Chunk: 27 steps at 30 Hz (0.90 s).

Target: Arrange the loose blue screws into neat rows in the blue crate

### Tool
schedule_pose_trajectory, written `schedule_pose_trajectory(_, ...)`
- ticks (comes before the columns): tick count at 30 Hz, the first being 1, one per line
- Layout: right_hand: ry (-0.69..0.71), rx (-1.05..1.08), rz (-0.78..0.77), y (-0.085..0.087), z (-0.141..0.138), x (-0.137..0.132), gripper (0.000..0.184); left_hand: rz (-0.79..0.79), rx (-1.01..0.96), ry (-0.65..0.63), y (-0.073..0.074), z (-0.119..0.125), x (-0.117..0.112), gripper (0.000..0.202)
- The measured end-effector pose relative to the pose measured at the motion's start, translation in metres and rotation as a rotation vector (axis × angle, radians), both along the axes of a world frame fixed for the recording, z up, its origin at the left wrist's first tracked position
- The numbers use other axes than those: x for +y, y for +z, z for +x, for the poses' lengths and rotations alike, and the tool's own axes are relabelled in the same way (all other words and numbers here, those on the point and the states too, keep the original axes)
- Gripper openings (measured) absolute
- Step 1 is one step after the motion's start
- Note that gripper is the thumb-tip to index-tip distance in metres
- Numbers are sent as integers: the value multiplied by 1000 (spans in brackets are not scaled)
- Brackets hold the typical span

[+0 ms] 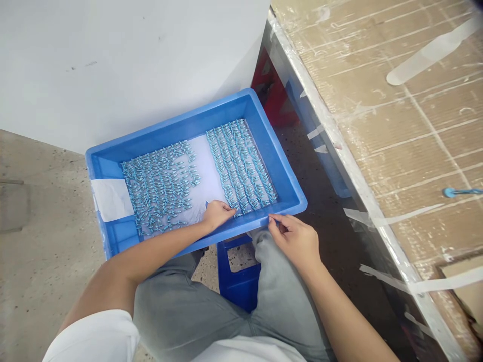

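A blue plastic tray [287, 171] rests on my knees. A white sheet [206, 173] lines its bottom, and many small blue pieces lie on it: a loose group [158, 188] on the left and neat rows [241, 163] on the right. My left hand [218, 213] is inside the tray at the near end of the rows, fingers curled down onto the pieces. My right hand [296, 239] pinches the tray's near rim at its right corner.
A white wall [113, 60] stands right behind the tray. To the right runs a table [396, 125] covered with cardboard and tape, a small blue piece [458, 192] lying on it. A blue stool [237, 276] is under me. A white label [111, 198] hangs on the tray's left wall.
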State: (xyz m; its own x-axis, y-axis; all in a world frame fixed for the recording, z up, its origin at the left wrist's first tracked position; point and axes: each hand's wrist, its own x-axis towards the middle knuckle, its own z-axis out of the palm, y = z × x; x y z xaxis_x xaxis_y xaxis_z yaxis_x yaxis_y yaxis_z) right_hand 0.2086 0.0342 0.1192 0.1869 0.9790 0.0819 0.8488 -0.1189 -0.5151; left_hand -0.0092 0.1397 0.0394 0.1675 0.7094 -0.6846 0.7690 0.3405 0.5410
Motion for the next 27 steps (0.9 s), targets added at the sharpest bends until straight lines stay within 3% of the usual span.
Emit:
schedule_pose_trajectory(11,3,2,20,2,-1,2,25,-32,17,-99,-2,-2,-1,32)
schedule_pose_trajectory(27,7,0,14,3,-1,2,25,-55,14,-116,-8,-2,-1,25)
